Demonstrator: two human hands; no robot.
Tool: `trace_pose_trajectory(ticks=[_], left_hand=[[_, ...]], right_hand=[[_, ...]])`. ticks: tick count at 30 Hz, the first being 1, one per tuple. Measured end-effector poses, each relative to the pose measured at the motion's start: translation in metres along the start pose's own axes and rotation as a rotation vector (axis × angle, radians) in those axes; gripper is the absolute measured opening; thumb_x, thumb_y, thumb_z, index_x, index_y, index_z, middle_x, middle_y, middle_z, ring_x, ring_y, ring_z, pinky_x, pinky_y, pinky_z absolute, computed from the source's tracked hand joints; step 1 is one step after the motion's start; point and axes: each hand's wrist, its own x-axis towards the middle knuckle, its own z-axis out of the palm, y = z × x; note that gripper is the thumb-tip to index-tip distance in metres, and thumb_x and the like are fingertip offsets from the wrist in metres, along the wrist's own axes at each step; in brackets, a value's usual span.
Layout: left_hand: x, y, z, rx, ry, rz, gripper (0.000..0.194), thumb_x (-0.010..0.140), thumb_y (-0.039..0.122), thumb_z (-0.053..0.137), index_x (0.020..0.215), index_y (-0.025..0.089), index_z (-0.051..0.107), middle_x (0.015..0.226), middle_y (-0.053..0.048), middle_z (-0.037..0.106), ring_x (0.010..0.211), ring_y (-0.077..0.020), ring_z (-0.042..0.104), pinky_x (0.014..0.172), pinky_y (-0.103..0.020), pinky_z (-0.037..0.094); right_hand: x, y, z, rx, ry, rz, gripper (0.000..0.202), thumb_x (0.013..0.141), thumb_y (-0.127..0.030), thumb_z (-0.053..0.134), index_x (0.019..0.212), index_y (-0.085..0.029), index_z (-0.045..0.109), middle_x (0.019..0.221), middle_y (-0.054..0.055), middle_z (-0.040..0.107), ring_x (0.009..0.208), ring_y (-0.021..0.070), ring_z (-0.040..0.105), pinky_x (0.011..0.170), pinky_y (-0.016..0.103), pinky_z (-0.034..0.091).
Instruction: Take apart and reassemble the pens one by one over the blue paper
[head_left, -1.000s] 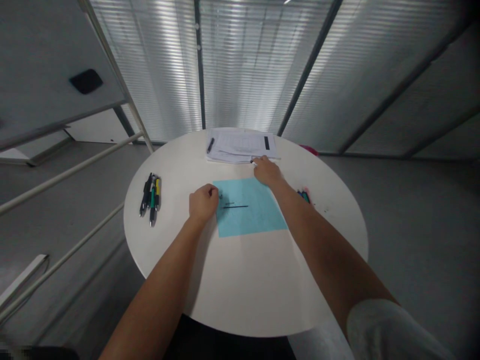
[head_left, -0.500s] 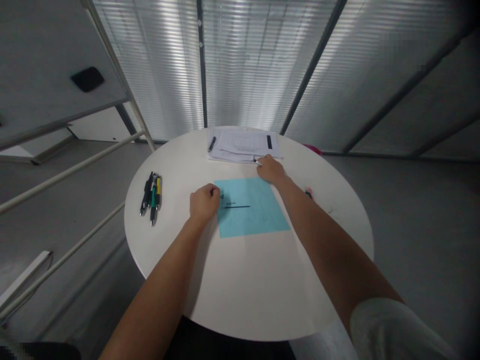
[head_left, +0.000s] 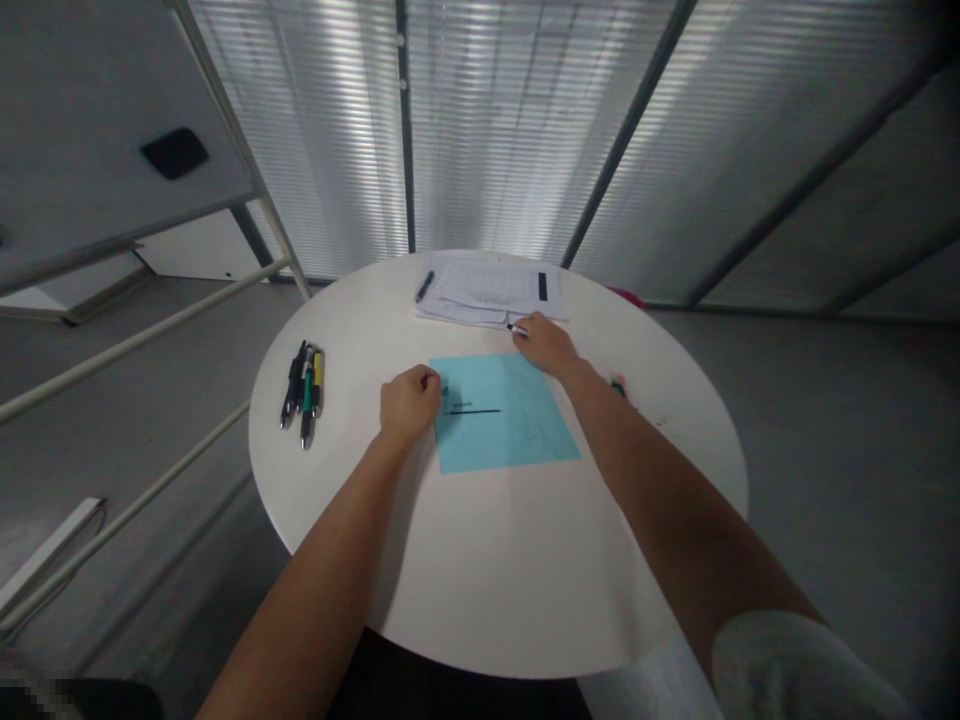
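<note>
Here, grips a small dark-tipped item (head_left: 518, 330) in the right hand (head_left: 545, 343) by the papers (head_left: 487, 285). Rests the left hand (head_left: 409, 402), curled closed, at the left edge of the blue sheet (head_left: 517, 425) on the table (head_left: 495, 570).

Matt blue paper (head_left: 525, 430), smooth white table (head_left: 495, 570), plastic pens (head_left: 307, 395)
</note>
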Motion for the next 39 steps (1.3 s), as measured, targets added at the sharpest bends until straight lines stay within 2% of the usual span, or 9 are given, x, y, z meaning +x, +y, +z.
trace_pose_trajectory(ticks=[7, 12, 17, 21, 23, 25, 29, 33, 39], left_hand=[[0.002, -0.005, 0.002, 0.075, 0.039, 0.064, 0.028, 0.085, 0.027, 0.044, 0.091, 0.023, 0.071, 0.086, -0.005, 0.072, 0.081, -0.0200, 0.064, 0.074, -0.031, 0.043], [0.002, -0.003, 0.002, -0.012, 0.064, 0.103, 0.028, 0.085, 0.026, 0.044, 0.091, 0.022, 0.070, 0.082, -0.005, 0.070, 0.077, -0.0194, 0.063, 0.072, -0.030, 0.044], [-0.007, 0.012, 0.004, -0.151, 0.008, 0.292, 0.027, 0.083, 0.024, 0.047, 0.098, 0.019, 0.069, 0.083, -0.004, 0.068, 0.075, -0.0162, 0.059, 0.074, -0.027, 0.045], [-0.016, 0.022, 0.008, -0.271, -0.050, 0.428, 0.027, 0.084, 0.026, 0.050, 0.105, 0.018, 0.066, 0.082, -0.003, 0.065, 0.070, -0.0128, 0.055, 0.071, -0.025, 0.044], [-0.019, 0.025, 0.009, -0.321, -0.085, 0.450, 0.028, 0.083, 0.027, 0.053, 0.107, 0.018, 0.065, 0.082, -0.003, 0.065, 0.068, -0.0119, 0.054, 0.068, -0.024, 0.044], [-0.021, 0.027, 0.010, -0.350, -0.113, 0.456, 0.028, 0.083, 0.029, 0.056, 0.106, 0.019, 0.066, 0.085, -0.003, 0.066, 0.069, -0.0116, 0.054, 0.067, -0.023, 0.043], [-0.022, 0.031, 0.008, -0.404, -0.171, 0.451, 0.025, 0.084, 0.032, 0.057, 0.102, 0.018, 0.068, 0.087, -0.004, 0.068, 0.068, -0.0113, 0.054, 0.066, -0.024, 0.043], [-0.022, 0.035, 0.008, -0.496, -0.241, 0.377, 0.023, 0.083, 0.034, 0.058, 0.094, 0.017, 0.068, 0.081, -0.004, 0.069, 0.069, -0.0124, 0.057, 0.066, -0.024, 0.043], [-0.020, 0.034, 0.016, -0.632, -0.237, 0.280, 0.020, 0.077, 0.035, 0.064, 0.081, 0.015, 0.066, 0.076, -0.003, 0.066, 0.069, -0.0130, 0.058, 0.067, -0.026, 0.045]], right_hand=[[-0.005, 0.000, -0.002, 0.013, 0.012, -0.023, 0.029, 0.093, -0.033, 0.041, 0.105, -0.017, 0.062, 0.110, 0.012, 0.061, 0.104, 0.0239, 0.056, 0.087, 0.034, 0.043], [-0.020, -0.016, -0.020, 0.138, 0.076, 0.018, 0.025, 0.090, -0.035, 0.045, 0.098, -0.018, 0.063, 0.108, 0.011, 0.062, 0.097, 0.0227, 0.057, 0.081, 0.032, 0.043], [-0.061, -0.051, -0.051, 0.598, 0.108, 0.025, 0.026, 0.086, -0.041, 0.051, 0.077, -0.019, 0.060, 0.071, 0.002, 0.059, 0.066, 0.0153, 0.051, 0.062, 0.027, 0.039], [-0.094, -0.077, -0.063, 1.028, -0.078, 0.104, 0.026, 0.080, -0.046, 0.058, 0.079, -0.020, 0.059, 0.066, -0.001, 0.060, 0.048, 0.0097, 0.040, 0.046, 0.024, 0.030], [-0.103, -0.085, -0.063, 1.148, -0.096, 0.137, 0.028, 0.073, -0.043, 0.066, 0.087, -0.021, 0.056, 0.066, -0.002, 0.062, 0.047, 0.0091, 0.039, 0.045, 0.022, 0.029], [-0.108, -0.090, -0.062, 1.189, -0.062, 0.172, 0.031, 0.070, -0.042, 0.069, 0.087, -0.022, 0.052, 0.066, -0.003, 0.061, 0.048, 0.0087, 0.040, 0.044, 0.022, 0.029], [-0.112, -0.093, -0.057, 1.186, -0.058, 0.157, 0.029, 0.073, -0.044, 0.067, 0.078, -0.022, 0.050, 0.060, -0.004, 0.055, 0.048, 0.0084, 0.039, 0.044, 0.021, 0.028], [-0.115, -0.094, -0.053, 1.210, -0.069, 0.135, 0.030, 0.074, -0.046, 0.068, 0.076, -0.022, 0.050, 0.053, -0.007, 0.046, 0.045, 0.0083, 0.037, 0.041, 0.021, 0.027], [-0.119, -0.094, -0.051, 1.454, -0.134, 0.229, 0.034, 0.078, -0.055, 0.062, 0.076, -0.022, 0.051, 0.052, -0.008, 0.038, 0.039, 0.0062, 0.032, 0.036, 0.019, 0.020]])
